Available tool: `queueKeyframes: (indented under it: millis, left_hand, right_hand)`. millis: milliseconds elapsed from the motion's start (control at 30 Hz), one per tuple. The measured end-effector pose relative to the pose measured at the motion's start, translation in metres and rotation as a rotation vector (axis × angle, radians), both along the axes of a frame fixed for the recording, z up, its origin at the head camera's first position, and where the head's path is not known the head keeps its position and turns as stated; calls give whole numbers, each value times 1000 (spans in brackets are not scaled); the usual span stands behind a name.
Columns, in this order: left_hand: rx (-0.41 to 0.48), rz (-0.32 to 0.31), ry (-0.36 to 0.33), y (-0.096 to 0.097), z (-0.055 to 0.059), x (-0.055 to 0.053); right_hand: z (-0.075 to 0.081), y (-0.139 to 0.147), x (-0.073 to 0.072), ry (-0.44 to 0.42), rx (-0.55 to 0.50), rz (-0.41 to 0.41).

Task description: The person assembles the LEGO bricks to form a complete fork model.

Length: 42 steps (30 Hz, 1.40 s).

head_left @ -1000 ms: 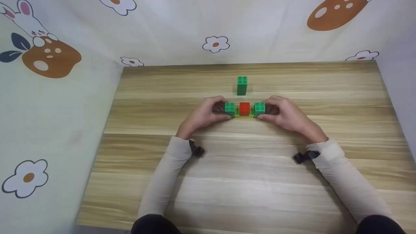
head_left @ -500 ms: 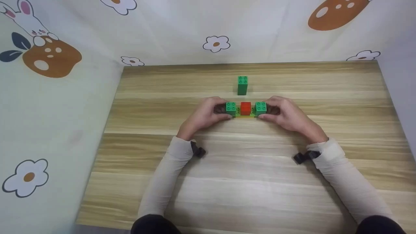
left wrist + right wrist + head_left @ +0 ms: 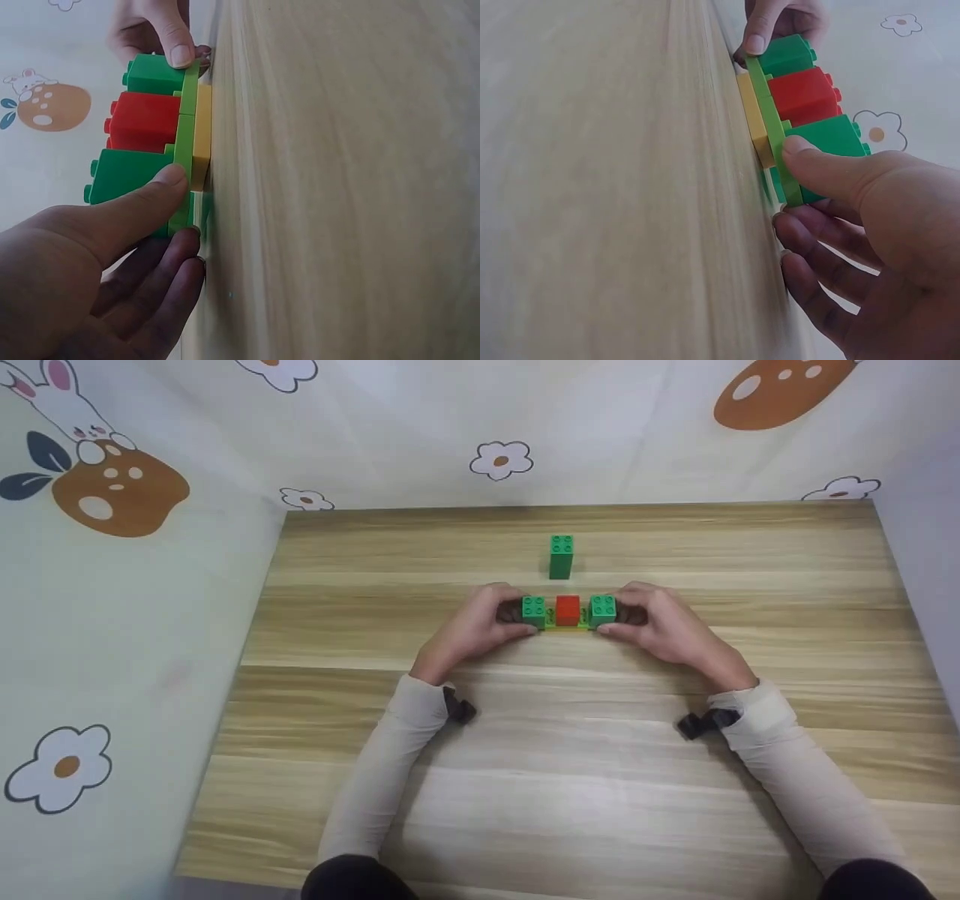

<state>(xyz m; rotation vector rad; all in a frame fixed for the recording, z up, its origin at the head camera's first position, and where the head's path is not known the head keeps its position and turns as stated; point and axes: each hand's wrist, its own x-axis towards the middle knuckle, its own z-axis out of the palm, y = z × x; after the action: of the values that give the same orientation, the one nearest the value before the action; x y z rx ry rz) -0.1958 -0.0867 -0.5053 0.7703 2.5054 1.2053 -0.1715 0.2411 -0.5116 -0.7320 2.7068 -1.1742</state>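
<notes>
Between the two hands is a low block assembly. A red brick [image 3: 568, 610] sits mid-way on light green plates [image 3: 184, 127], with a green brick [image 3: 533, 612] on the left and another green brick [image 3: 602, 611] on the right. Underneath runs a yellow brick [image 3: 754, 120], and some green shows below the plates near each end. My left hand [image 3: 476, 622] pinches the left end, thumb on the near side of plate and brick. At the right end, my right hand [image 3: 664, 622] grips the same way. Most fingers behind the bricks are hidden in the head view.
A tall green brick stack [image 3: 561, 557] stands upright just behind the assembly on the wooden table [image 3: 570, 780]. Patterned cloth walls [image 3: 405, 435] close off the back and left. Black wrist mounts [image 3: 461, 709] hang near the sleeves.
</notes>
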Motion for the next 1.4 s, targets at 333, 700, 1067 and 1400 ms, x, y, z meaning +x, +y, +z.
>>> queueKeyframes:
  millis: [333,700,1067,1400]
  left_hand:
    - [19,-10,-27,1,-3,-1]
    - [35,-22,-71,-2,-5,-5]
    - [76,-81,-143,-17,-4,-15]
    - [145,59,-104,-8,4,-28]
  right_hand:
    - [-1,4,-2,-12,-15,47]
    - [1,4,-2,-30,3,36]
    - [-1,3,-2,22,-9,52]
    - [3,6,-2,30,-38,43]
